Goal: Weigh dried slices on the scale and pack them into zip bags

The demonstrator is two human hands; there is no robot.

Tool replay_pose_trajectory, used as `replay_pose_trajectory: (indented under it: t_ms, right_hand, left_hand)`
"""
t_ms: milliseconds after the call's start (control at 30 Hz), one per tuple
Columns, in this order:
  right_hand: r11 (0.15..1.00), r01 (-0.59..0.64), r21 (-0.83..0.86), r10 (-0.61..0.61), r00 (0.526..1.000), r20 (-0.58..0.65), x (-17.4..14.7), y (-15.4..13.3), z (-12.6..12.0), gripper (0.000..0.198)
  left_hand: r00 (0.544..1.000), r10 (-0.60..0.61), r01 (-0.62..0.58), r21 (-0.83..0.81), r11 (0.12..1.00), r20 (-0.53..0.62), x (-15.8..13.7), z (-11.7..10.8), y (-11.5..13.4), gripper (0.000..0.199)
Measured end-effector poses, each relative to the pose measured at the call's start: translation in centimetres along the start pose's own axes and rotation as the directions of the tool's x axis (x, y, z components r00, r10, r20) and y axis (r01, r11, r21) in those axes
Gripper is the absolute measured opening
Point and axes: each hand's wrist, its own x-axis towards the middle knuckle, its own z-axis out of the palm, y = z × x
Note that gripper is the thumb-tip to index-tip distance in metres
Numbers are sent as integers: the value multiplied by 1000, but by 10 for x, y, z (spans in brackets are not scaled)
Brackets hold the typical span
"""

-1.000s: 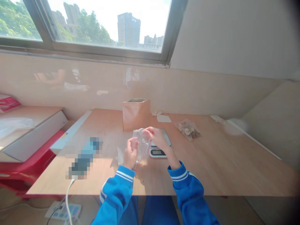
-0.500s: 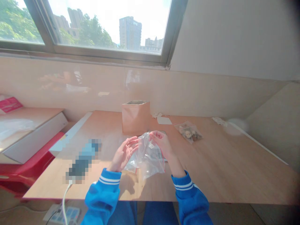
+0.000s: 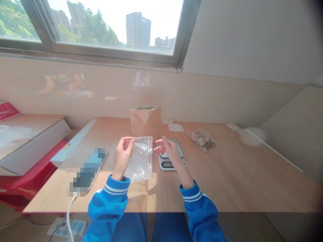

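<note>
My left hand (image 3: 123,155) pinches a clear zip bag (image 3: 140,158) by its left edge; the bag has a red strip down its right side and looks flat, with nothing visible in it. To the right, my right hand (image 3: 169,150) is apart from the bag, fingers spread and holding nothing. Behind and below that hand lies a kitchen scale (image 3: 167,164) with a small display, partly covered by the hand. Beyond both hands a brown paper pouch (image 3: 145,122) stands upright, its top open.
A zip bag of small round pieces (image 3: 202,140) lies right of the scale. A white paper (image 3: 176,127) is near the wall. On the left, a blurred phone-like device (image 3: 88,171) has a white cable (image 3: 69,215) running over the table's front edge. A power strip (image 3: 67,228) sits below.
My right hand has let go of the zip bag, which my left hand now holds further left and flatter. The scale has come into fuller view.
</note>
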Motion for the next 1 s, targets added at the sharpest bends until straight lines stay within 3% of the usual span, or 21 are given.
replay_pose_trajectory:
  t_ms: [100, 167, 200, 267, 333, 367, 433, 567, 667, 733, 800, 900, 1000]
  right_hand:
    - [991, 34, -132, -65, 969, -239, 14, 26, -39, 60]
    - [934, 75, -350, -217, 896, -387, 24, 49, -72, 51]
    - [876, 39, -481, -288, 842, -457, 28, 61, -89, 47]
    - [722, -135, -679, -377, 746, -549, 33, 84, -120, 44]
    - [588, -313, -746, -397, 692, -603, 32, 105, -144, 52]
    - [546, -378, -748, -393, 673, -627, 31, 113, -153, 56]
    - [513, -471, -718, -362, 639, -678, 27, 126, -166, 56]
    - [554, -490, -673, -354, 593, -723, 21, 134, -177, 44]
    - [609, -433, -665, -392, 564, -727, 14, 130, -179, 48]
    - [649, -402, -646, -402, 539, -740, 5, 123, -179, 51]
    - [698, -383, -605, -410, 478, -777, -9, 111, -175, 54]
    - [791, -309, -528, -414, 365, -834, -37, 84, -159, 56]
    - [945, -42, -325, -296, 320, -900, -65, 50, -127, 55]
  left_hand:
    - [998, -44, 49, 145, 988, -41, 20, -6, -20, 32]
    - [995, 29, 2, 316, 949, -94, 30, -6, -34, 28]
    - [989, 87, -34, 401, 915, -117, 34, -5, -39, 31]
    - [961, 241, -132, 538, 833, -138, 33, -3, -39, 44]
    - [917, 378, -224, 622, 750, -126, 23, 0, -31, 56]
    - [905, 414, -254, 651, 715, -102, 14, 2, -26, 57]
    - [928, 372, -277, 691, 667, 13, -8, 7, -19, 47]
    - [966, 75, -223, 653, 724, 246, -44, 18, -38, 43]
    - [921, -97, -160, 594, 788, 376, -46, 18, -63, 40]
    - [906, -153, -121, 587, 800, 395, -38, 14, -72, 42]
    - [909, -154, -121, 597, 793, 388, -28, 8, -73, 43]
    - [917, -38, -229, 604, 764, 396, -21, 1, -60, 47]
    - [933, 125, -303, 544, 783, 339, -26, 4, -32, 52]
